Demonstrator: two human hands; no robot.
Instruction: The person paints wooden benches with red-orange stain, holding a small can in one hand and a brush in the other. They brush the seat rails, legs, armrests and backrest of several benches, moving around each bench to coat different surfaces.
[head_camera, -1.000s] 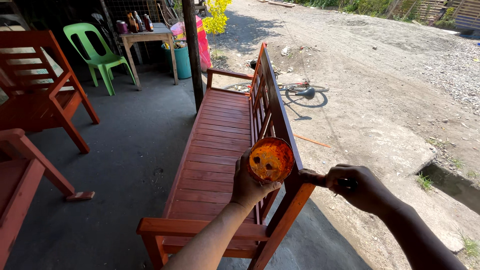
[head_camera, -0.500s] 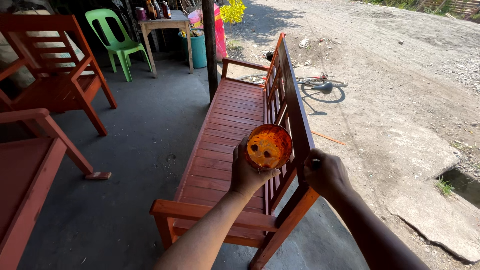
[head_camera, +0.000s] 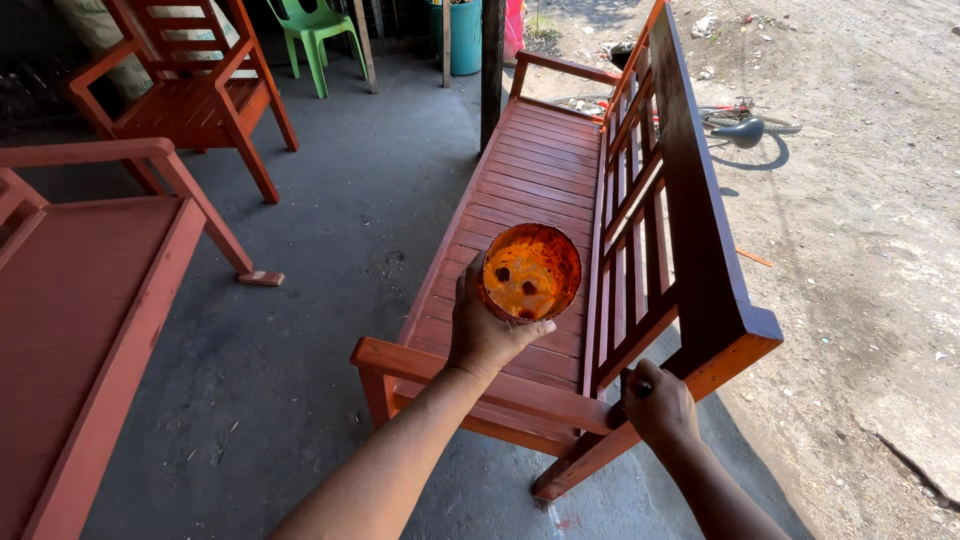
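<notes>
The right hand, formerly beside the backrest's corner, now sits lower, closed on a dark handle against the red wooden bench, while the left hand grips the stain-smeared can above the seat.

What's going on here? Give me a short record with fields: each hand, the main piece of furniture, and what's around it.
left hand: the left hand holds up a round orange-stained container, its open mouth toward the camera
right hand: the right hand is closed on a small dark tool at the bench's near back corner; the tool is mostly hidden
furniture: long red-brown slatted wooden bench
around: red wooden chair, green plastic chair, bicycle on the dirt
</notes>
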